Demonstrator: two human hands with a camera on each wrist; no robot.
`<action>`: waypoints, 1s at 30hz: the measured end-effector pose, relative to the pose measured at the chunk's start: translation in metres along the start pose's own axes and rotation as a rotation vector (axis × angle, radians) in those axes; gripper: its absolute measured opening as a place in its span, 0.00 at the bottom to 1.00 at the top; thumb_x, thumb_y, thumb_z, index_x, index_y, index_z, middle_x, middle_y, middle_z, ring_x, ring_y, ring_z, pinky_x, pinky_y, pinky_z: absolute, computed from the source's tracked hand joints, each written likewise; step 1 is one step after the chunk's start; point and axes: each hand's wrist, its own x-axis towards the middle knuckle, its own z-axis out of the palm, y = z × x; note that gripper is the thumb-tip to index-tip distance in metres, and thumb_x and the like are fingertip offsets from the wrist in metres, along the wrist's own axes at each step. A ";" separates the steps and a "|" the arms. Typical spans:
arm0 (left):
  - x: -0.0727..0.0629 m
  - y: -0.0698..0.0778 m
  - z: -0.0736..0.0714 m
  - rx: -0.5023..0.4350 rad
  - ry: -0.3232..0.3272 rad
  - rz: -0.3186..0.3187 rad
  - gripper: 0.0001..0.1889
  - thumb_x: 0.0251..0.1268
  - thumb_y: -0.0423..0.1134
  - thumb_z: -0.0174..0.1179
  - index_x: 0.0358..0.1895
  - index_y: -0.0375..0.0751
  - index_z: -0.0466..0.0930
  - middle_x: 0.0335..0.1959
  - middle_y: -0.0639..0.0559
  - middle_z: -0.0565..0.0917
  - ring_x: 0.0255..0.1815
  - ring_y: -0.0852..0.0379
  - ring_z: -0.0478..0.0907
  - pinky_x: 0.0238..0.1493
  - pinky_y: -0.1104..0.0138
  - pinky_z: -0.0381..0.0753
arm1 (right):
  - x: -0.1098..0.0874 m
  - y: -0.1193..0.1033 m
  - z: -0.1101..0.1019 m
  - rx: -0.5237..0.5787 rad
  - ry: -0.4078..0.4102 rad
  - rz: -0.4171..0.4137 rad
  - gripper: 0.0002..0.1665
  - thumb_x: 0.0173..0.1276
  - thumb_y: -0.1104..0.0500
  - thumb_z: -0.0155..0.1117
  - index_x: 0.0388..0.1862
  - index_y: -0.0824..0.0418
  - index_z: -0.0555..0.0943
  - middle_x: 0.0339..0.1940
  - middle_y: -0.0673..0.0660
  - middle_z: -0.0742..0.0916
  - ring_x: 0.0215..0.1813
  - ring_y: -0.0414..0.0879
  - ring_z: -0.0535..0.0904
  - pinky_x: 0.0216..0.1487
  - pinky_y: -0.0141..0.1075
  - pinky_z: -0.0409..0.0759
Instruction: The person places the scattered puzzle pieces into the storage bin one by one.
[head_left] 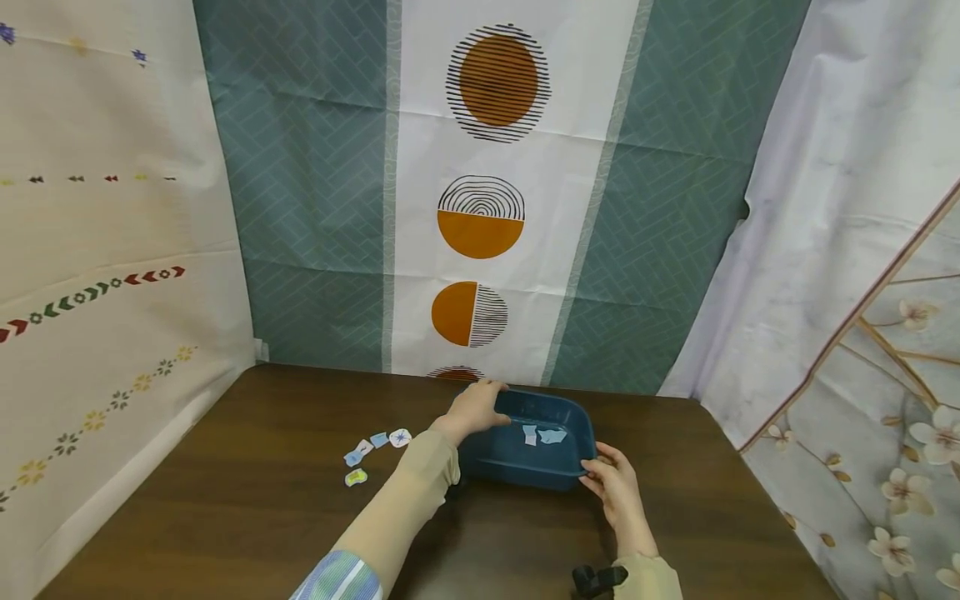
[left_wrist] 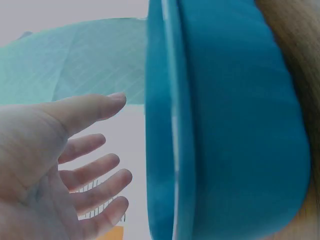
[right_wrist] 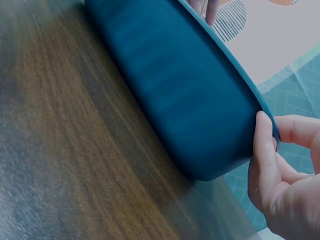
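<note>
A dark blue plastic basin (head_left: pixel 517 473) stands on the wooden table, with two small pale blue paper pieces (head_left: pixel 552 436) on its floor. My right hand (head_left: pixel 615 483) pinches the basin's rim at the near right corner; in the right wrist view the thumb and fingers (right_wrist: pixel 263 135) lie on either side of that rim. Over the basin's left side is my left hand (head_left: pixel 472 410). The left wrist view shows this hand (left_wrist: pixel 65 165) with fingers spread and nothing in them, apart from the basin wall (left_wrist: pixel 240 120).
Left of the basin lie several small cutouts: a round one with a blue star (head_left: pixel 400 437), blue and white pieces (head_left: pixel 353 457) and a yellow-green one (head_left: pixel 356 477). A patterned curtain (head_left: pixel 322 250) hangs behind the table (head_left: pixel 300 517), with light cloths at both sides.
</note>
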 end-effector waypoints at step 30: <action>-0.069 -0.117 -0.050 -0.060 0.154 -0.182 0.32 0.60 0.41 0.67 0.66 0.32 0.70 0.64 0.29 0.71 0.61 0.29 0.72 0.55 0.44 0.77 | -0.001 -0.002 0.000 -0.003 -0.008 0.009 0.35 0.68 0.70 0.57 0.71 0.72 0.57 0.30 0.46 0.73 0.28 0.35 0.72 0.34 0.24 0.81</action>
